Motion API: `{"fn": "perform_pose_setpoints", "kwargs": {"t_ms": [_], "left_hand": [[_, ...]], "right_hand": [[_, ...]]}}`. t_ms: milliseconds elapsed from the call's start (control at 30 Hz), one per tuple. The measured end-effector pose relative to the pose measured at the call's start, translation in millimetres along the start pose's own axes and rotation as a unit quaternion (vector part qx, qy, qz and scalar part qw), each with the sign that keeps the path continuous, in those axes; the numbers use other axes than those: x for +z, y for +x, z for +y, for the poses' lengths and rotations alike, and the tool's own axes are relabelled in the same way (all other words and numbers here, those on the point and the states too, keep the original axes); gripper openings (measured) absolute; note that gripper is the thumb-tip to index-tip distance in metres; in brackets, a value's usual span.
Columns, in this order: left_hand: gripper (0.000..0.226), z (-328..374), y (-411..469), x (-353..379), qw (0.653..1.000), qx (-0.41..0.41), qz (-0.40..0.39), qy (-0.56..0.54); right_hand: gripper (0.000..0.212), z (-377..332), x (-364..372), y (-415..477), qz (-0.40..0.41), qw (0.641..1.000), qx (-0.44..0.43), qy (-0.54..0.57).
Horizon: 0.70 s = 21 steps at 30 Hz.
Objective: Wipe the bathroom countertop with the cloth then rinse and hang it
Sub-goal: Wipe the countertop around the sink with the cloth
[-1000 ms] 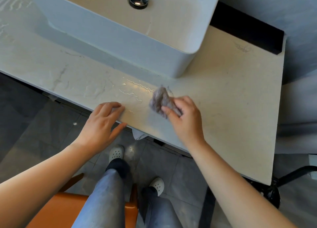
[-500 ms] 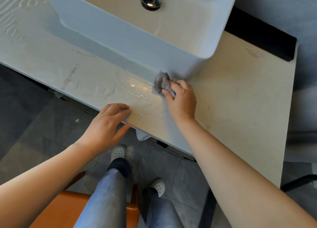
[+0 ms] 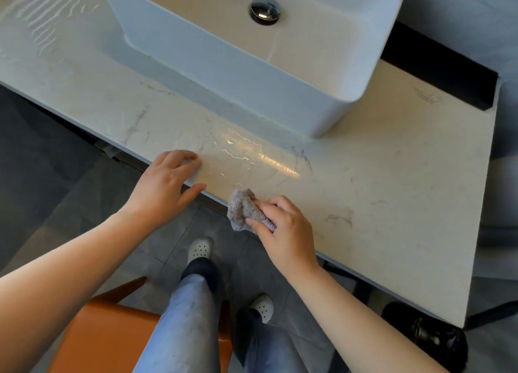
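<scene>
A bunched grey cloth (image 3: 242, 207) lies at the front edge of the pale marble countertop (image 3: 392, 176), partly hanging over it. My right hand (image 3: 283, 229) grips the cloth and presses it against the edge. My left hand (image 3: 165, 184) rests on the same edge further left, fingers on top, thumb along the front, holding nothing. Wet streaks (image 3: 246, 154) shine on the stone between the hands and the basin.
A white rectangular vessel sink (image 3: 252, 72) with a chrome drain (image 3: 265, 9) stands on the counter behind the hands. An orange chair (image 3: 112, 336) is by my legs on the grey tiled floor. A dark object (image 3: 429, 336) sits under the counter's right end.
My right hand has pulled the cloth from the foot of the sink back to the counter's front edge. The left hand has stayed on the edge.
</scene>
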<state>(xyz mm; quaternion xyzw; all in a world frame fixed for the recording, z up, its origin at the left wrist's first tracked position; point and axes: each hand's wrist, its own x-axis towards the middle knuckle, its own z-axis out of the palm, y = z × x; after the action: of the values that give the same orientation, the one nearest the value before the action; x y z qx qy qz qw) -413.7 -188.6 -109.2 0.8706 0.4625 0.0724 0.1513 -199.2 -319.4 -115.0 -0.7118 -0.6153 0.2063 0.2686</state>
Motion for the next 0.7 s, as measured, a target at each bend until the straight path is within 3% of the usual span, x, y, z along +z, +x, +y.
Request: {"fn": "perform_pose_setpoints", "kwargs": {"t_ms": [100,267,467,700], "left_hand": [[0.056,-2,-3,4,1.0,-0.006,0.007,-0.025],[0.055,-3,-5,7,0.999,-0.01,0.013,-0.047],[0.053,-6,-4,6,0.998,-0.004,0.011,-0.058],[0.049,-12,-1,2,0.998,0.012,0.003,-0.066]], "right_hand": [[0.014,-6,-13,13,0.008,0.998,0.036,0.053],[0.022,-3,-28,82,0.119,0.99,0.078,0.01],[0.035,9,-1,143,0.106,0.989,0.084,-0.059],[0.033,-4,19,113,0.121,0.988,0.061,-0.069]]}}
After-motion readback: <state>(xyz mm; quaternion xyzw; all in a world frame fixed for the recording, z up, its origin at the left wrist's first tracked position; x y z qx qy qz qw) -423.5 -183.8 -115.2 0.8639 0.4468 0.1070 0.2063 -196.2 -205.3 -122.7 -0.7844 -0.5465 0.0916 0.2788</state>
